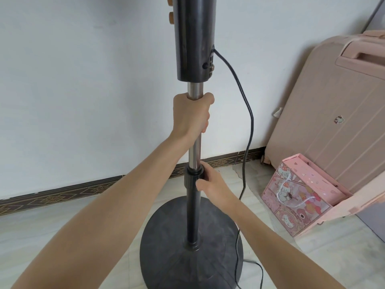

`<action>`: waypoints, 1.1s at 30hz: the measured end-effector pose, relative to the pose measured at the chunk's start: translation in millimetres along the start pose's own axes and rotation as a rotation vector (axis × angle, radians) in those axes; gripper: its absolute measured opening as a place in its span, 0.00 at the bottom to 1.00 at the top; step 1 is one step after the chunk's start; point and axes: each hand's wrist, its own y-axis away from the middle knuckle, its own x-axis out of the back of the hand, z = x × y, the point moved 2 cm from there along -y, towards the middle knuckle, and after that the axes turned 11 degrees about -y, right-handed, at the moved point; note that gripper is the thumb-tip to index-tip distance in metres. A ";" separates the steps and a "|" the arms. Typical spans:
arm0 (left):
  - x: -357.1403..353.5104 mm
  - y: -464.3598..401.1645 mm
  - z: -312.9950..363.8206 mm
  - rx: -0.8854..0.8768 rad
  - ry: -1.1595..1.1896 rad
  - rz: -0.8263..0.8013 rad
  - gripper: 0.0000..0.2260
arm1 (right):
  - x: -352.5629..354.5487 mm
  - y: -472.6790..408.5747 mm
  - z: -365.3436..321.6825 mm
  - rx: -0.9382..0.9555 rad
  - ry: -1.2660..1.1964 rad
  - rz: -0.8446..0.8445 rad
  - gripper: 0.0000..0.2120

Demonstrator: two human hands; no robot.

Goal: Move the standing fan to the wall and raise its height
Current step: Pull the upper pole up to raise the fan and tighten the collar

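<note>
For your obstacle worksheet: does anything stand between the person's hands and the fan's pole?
Nothing visible does. The left hand is wrapped around the chrome pole, and the right hand touches the black height collar. The power cord hangs apart, to the right.

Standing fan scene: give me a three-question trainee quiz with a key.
1. True or false: the left hand grips the silver inner pole above the black locking collar.
2. Which hand is on the locking collar? A) left B) right C) neither
3. Fill in: the black power cord hangs down on the fan's ____ side, toward the pink gift bag.

Key:
1. True.
2. B: the right hand has its fingers wrapped on the collar, above the round base.
3. Right.
</note>
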 end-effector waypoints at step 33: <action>-2.8 2.6 -2.3 -0.066 -0.055 0.112 0.15 | 11.0 -6.2 14.6 0.081 0.086 -0.075 0.26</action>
